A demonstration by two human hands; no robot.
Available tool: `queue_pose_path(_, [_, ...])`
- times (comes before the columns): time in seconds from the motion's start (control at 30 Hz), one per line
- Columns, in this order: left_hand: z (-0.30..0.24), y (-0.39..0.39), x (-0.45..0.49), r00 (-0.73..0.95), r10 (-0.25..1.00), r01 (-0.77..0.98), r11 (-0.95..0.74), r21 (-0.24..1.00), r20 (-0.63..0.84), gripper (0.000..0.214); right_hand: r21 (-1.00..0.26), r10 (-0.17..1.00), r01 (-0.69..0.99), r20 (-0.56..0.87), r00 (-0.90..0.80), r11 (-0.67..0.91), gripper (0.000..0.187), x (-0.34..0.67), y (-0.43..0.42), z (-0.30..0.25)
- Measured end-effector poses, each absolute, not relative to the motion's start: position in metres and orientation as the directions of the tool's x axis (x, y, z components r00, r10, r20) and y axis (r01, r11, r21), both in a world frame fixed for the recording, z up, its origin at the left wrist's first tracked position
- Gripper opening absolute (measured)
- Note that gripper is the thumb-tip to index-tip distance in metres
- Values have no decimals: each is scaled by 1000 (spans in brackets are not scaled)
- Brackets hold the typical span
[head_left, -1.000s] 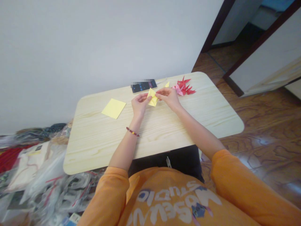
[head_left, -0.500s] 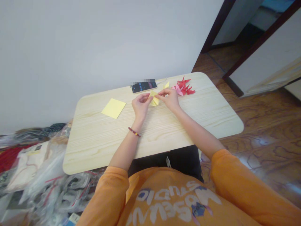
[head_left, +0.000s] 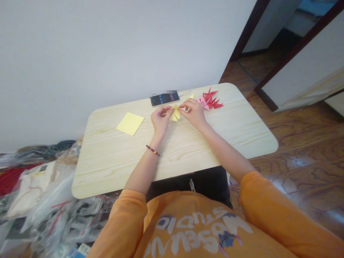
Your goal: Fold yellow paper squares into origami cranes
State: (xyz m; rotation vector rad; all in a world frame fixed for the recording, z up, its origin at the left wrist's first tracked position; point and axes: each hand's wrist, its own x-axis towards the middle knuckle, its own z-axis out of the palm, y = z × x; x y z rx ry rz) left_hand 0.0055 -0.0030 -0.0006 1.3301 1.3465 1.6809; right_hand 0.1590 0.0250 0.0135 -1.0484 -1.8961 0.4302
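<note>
Between my two hands is a piece of folded yellow origami paper [head_left: 175, 114], held just above the pale wooden table [head_left: 185, 150]. My left hand [head_left: 160, 118] pinches its left side between thumb and fingers. On the other side, the thumb and fingertips of my right hand [head_left: 194, 111] pinch its upper right part. The fingers cover some of the folds. Flat on the table to the left lies yellow square paper [head_left: 130, 123]. Behind my right hand a yellow folded point [head_left: 191, 96] sticks up, mostly hidden.
Folded red paper cranes [head_left: 211, 96] and a pink one [head_left: 204, 103] sit to the right of my right hand. A phone [head_left: 164, 98] with a cable lies at the back edge by the wall [head_left: 120, 53]. Plastic-wrapped bundles [head_left: 53, 200] are piled left of the table.
The yellow paper's top has narrowed and its lower flaps stand more apart. My right fingers have shifted slightly up and left along it. My left hand has barely moved.
</note>
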Motion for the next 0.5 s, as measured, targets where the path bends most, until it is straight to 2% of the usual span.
queue_pose_path(0.2, [9, -13, 7, -221, 876, 222, -383, 897, 429, 12, -541, 749, 540, 587, -307, 645, 10, 163, 23, 15])
queue_pose_path(0.4, [10, -13, 7, -223, 874, 164, -403, 900, 432, 22, -478, 705, 560, 640, -305, 676, 14, 164, 25, 12])
queue_pose_path(0.5, [8, -10, 8, -243, 891, 107, -368, 924, 383, 23, -467, 690, 555, 657, -303, 688, 15, 164, 25, 11])
